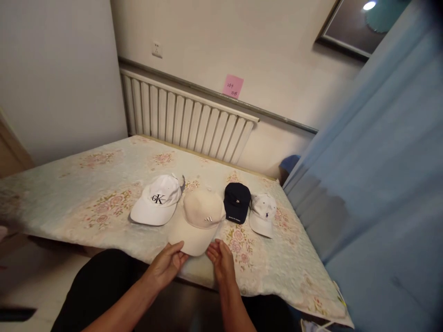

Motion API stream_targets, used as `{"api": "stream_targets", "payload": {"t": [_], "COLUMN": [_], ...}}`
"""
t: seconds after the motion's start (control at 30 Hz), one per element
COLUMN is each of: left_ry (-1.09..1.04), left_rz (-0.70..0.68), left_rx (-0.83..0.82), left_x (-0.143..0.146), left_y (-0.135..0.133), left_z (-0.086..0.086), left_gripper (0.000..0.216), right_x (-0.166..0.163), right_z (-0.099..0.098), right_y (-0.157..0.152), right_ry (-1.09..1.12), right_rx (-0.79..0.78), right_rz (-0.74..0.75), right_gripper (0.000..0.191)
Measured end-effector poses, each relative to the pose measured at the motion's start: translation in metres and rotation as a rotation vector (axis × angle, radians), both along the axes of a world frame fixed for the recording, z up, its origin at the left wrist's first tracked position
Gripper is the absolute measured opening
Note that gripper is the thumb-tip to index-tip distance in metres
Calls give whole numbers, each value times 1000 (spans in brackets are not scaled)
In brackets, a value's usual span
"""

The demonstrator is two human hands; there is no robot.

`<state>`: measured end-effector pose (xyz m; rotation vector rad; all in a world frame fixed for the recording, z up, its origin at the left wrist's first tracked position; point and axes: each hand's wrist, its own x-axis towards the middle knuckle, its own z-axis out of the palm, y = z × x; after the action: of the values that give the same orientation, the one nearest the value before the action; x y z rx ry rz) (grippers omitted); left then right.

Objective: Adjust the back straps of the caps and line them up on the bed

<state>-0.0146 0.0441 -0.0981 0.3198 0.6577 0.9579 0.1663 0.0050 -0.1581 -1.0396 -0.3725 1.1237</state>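
Note:
A beige baseball cap with a small striped logo faces me at the bed's near side, brim towards me. My left hand pinches the left front edge of its brim, the thumb on top and the fingers beneath. At the brim's right edge is my right hand, its fingers loosely curled and a little apart, tips close to or touching the edge. To the left lies a white cap with black "CK" letters. Right of the beige cap are a black cap and another white cap with a small dark emblem.
The caps lie on a bed with a pale floral cover. Behind it are a radiator and a wall with a pink note. A blue curtain hangs along the right side. My knees, in black, are at the near edge.

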Motion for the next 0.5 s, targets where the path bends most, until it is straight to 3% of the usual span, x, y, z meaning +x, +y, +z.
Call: {"api": "stream_targets", "payload": {"t": [0.1, 0.23, 0.4, 0.5], "left_ry": [-1, -30, -57, -115], "left_rz": [-45, -152, -290, -327], "left_rx": [42, 93, 105, 71], "left_x": [-1, -8, -21, -26], "left_y": [-15, -30, -35, -32], "left_z": [-2, -3, -9, -11], "left_gripper": [63, 61, 69, 67], "right_x": [-3, 6, 18, 19], "right_z": [19, 37, 38, 38], "right_y": [-1, 1, 0, -6], "right_ry": [210, 219, 157, 168], "right_rx": [115, 192, 210, 173], "right_rz": [65, -36, -182, -193], "right_gripper": [29, 20, 18, 19]}}
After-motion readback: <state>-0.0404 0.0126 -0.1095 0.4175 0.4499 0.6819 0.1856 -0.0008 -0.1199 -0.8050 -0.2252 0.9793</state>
